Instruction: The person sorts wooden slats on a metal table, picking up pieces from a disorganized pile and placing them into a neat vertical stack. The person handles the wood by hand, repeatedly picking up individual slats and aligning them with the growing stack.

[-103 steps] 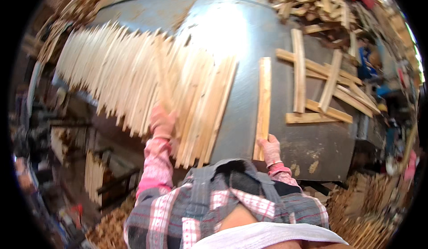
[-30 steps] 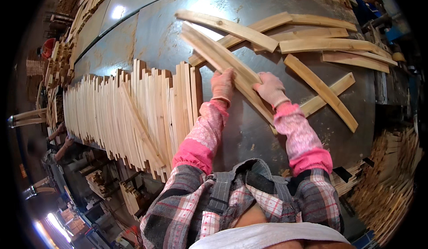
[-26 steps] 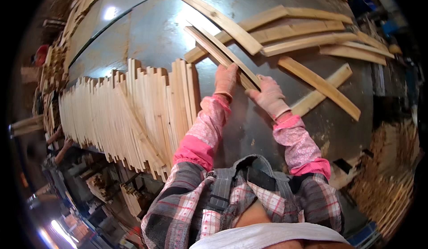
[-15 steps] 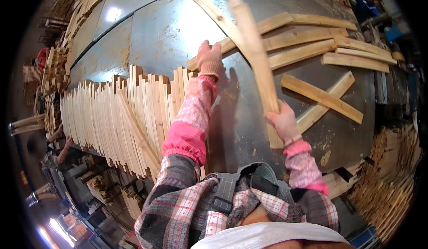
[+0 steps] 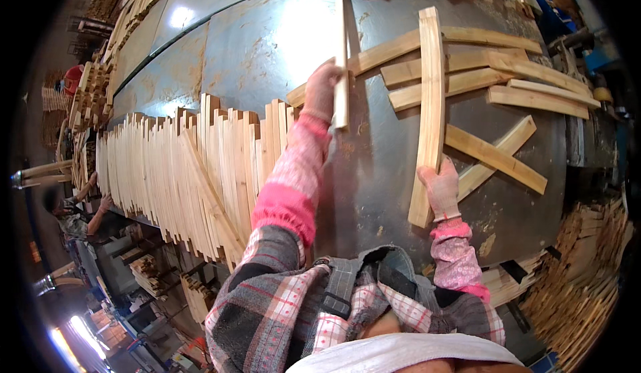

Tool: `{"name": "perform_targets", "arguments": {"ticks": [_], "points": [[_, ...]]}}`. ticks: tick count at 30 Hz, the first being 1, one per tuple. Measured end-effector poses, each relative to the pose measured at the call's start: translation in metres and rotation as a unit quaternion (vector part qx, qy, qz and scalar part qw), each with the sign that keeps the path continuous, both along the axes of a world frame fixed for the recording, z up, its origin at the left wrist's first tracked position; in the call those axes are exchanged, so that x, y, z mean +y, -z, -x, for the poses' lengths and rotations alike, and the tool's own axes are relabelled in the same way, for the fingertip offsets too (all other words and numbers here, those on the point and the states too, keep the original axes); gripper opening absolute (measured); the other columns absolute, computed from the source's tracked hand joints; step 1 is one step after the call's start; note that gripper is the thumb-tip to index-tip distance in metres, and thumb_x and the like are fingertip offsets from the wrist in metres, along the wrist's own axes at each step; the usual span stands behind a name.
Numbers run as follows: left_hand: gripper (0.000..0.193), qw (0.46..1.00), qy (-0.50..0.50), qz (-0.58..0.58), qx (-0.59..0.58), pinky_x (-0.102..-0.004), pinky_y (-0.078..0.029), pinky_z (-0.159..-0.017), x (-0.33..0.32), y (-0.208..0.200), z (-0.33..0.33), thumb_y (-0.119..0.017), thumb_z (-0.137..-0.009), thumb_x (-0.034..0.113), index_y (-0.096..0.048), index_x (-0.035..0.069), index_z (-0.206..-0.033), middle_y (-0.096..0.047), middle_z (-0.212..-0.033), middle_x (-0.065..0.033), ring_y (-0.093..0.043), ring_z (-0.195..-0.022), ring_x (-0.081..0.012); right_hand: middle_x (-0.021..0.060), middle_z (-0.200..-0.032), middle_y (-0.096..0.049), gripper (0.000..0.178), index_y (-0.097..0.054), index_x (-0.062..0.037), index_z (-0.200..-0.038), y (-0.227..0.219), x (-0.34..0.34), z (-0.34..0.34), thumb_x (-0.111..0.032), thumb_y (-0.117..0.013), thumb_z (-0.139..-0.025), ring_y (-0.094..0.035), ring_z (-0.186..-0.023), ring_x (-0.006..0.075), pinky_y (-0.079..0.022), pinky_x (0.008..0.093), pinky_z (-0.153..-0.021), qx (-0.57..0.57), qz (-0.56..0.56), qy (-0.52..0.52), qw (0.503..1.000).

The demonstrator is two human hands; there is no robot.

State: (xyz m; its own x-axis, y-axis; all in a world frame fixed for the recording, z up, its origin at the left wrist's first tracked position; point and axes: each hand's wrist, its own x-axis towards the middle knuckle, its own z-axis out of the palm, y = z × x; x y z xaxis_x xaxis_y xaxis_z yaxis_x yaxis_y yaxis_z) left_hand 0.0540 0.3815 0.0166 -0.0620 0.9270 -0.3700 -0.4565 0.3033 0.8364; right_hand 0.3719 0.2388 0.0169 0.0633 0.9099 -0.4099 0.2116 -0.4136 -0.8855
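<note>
My left hand (image 5: 322,93) is closed on a narrow wooden strip (image 5: 341,33), held on edge and pointing away from me over the metal table. My right hand (image 5: 441,187) grips the near part of a wider wooden board (image 5: 431,73), which lies lengthwise away from me across other boards. Both hands are in pale gloves. Left of my left arm, a long row of wooden strips (image 5: 153,173) is packed side by side, with one strip (image 5: 208,189) lying slantwise on top. Two crossed boards (image 5: 497,159) lie to the right of my right hand.
Several loose boards (image 5: 461,83) lie overlapping at the right of the metal table (image 5: 260,59). Stacked strips (image 5: 581,273) stand at the lower right. At the far left, another person's hands (image 5: 103,203) are at the row's end. More wood (image 5: 87,93) is piled beyond.
My left hand, empty before, now holds a strip that lay slanted on the table. My right hand has swung its board upright in view and slightly right.
</note>
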Motion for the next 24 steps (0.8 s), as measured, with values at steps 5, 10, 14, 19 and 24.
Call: {"name": "perform_targets", "arguments": {"ticks": [5,10,14,19,24], "points": [[0.052,0.977,-0.018,0.027,-0.211,-0.0362,-0.061,-0.085,-0.125,-0.015,-0.032,-0.053,-0.085,0.013,-0.056,-0.004,-0.134,-0.069,-0.112,-0.0165,-0.070,-0.097,-0.0253,0.0124,-0.100,-0.072,0.039,-0.068,0.0021,-0.117,0.003,-0.021,0.031,-0.012,-0.074,-0.081,-0.069,-0.086,0.0209,-0.056,0.0343,-0.079,-0.098,0.004,-0.021,0.995],[0.055,0.982,0.075,0.007,0.172,-0.0303,-0.054,-0.091,-0.192,0.002,-0.083,-0.064,-0.092,0.008,-0.057,0.003,-0.146,-0.070,-0.127,-0.0056,-0.066,-0.104,-0.0159,0.0265,-0.141,-0.057,0.091,-0.039,-0.0010,-0.152,-0.007,-0.056,0.073,-0.038,-0.082,-0.081,-0.058,-0.129,0.0400,-0.048,0.0455,-0.108,-0.282,0.068,-0.179,0.940],[0.058,0.917,0.254,0.040,0.305,-0.0364,-0.054,-0.096,-0.160,-0.008,-0.056,-0.071,-0.091,0.028,-0.060,0.005,-0.144,-0.072,-0.126,-0.0160,-0.069,-0.111,-0.0237,0.0232,-0.151,-0.050,0.114,-0.022,-0.0070,-0.162,-0.005,-0.051,0.082,-0.040,-0.087,-0.075,-0.054,-0.134,0.0390,-0.046,0.0453,-0.112,-0.330,0.124,-0.147,0.924],[0.036,0.705,0.095,-0.006,0.703,-0.0491,-0.053,-0.096,-0.052,-0.011,0.011,-0.070,-0.080,0.024,-0.068,0.003,-0.110,-0.070,-0.111,-0.0225,-0.067,-0.105,-0.0402,0.0241,-0.130,-0.064,0.078,-0.050,-0.0008,-0.141,-0.015,-0.039,0.059,-0.031,-0.082,-0.077,-0.064,-0.118,0.0367,-0.051,0.0425,-0.102,-0.155,0.075,-0.068,0.983],[0.075,0.557,0.243,0.069,0.791,-0.0463,-0.050,-0.104,0.021,0.009,0.051,-0.070,-0.084,0.038,-0.049,0.002,-0.145,-0.064,-0.131,-0.0238,-0.064,-0.121,-0.0397,0.0137,-0.111,-0.068,0.057,-0.060,0.0007,-0.133,-0.028,-0.019,0.006,-0.016,-0.077,-0.082,-0.066,-0.098,0.0228,-0.053,0.0338,-0.092,0.018,0.025,0.013,0.999]]}}
